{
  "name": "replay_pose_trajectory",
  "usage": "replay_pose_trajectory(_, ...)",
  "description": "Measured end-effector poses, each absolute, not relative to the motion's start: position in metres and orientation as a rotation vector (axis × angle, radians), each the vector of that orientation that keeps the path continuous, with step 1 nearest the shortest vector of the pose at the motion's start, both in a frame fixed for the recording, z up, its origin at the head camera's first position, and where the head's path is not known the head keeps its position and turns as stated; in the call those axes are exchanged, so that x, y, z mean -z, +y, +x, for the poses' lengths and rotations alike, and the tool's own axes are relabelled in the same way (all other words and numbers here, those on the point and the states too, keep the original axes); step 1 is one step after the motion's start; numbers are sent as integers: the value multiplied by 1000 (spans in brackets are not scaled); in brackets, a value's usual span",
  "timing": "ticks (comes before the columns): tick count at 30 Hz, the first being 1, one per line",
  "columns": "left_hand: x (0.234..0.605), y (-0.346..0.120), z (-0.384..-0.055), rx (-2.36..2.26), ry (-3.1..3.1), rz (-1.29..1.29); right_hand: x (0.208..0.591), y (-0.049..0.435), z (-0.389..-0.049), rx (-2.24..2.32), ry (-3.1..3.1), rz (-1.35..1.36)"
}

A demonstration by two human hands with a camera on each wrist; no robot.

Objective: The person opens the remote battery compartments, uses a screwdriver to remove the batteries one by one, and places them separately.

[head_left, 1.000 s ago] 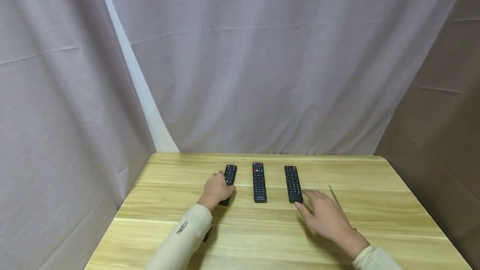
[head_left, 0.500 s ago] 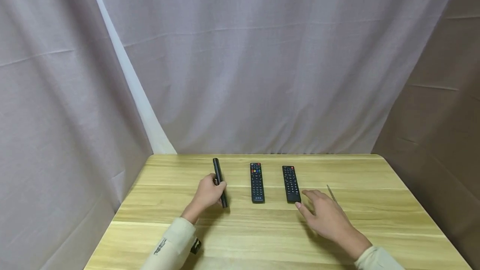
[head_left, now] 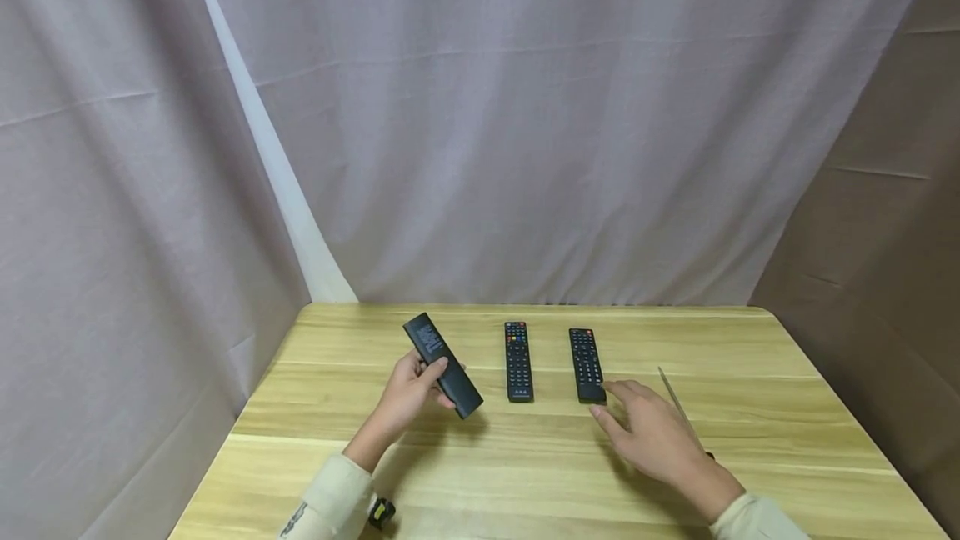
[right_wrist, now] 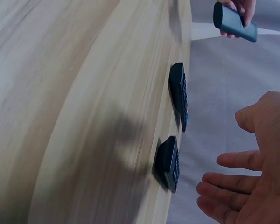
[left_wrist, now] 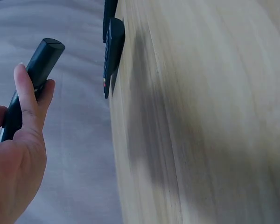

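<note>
My left hand (head_left: 401,398) grips a black remote control (head_left: 465,390) above the table's left part, its thumb across the back and its fingers behind. The back of this remote, with a printed label, faces up. In the left wrist view, the fingers wrap round the remote (left_wrist: 44,60). A second black remote (head_left: 518,365) lies buttons-up near the middle. A third black remote (head_left: 587,357) lies to its right, also buttons-up. My right hand (head_left: 648,432) hovers close to the third remote's near end, fingers loosely spread and holding nothing; the right wrist view shows a gap between them.
The light wooden table (head_left: 525,473) ends at a back edge below a grey curtain (head_left: 525,148). A thin, slender thing (head_left: 675,398) shows behind my right hand, partly hidden. Below the left sleeve sits a small black device (head_left: 381,512).
My left hand has lifted the left remote off the table, drawn it slightly left and turned it over so its back shows. My right hand has hardly moved.
</note>
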State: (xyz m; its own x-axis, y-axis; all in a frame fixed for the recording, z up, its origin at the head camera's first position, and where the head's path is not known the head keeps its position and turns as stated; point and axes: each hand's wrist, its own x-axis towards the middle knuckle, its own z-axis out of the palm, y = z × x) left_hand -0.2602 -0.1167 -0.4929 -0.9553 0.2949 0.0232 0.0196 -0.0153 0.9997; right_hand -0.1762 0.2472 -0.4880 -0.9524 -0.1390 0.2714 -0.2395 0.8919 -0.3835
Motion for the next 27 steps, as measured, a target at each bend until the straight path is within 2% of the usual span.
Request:
replay_pose_trajectory(10,493,-104,-250,-2165,1956,374,487,203,-177,-780,-2888,406)
replay_pose_trajectory(18,494,-93,-242,-2214,2006,293,484,157,-184,-1277,-2908,581)
replay_pose_trajectory(27,493,-85,-237,-2235,2021,287,479,122,-197,-1717,-2813,488)
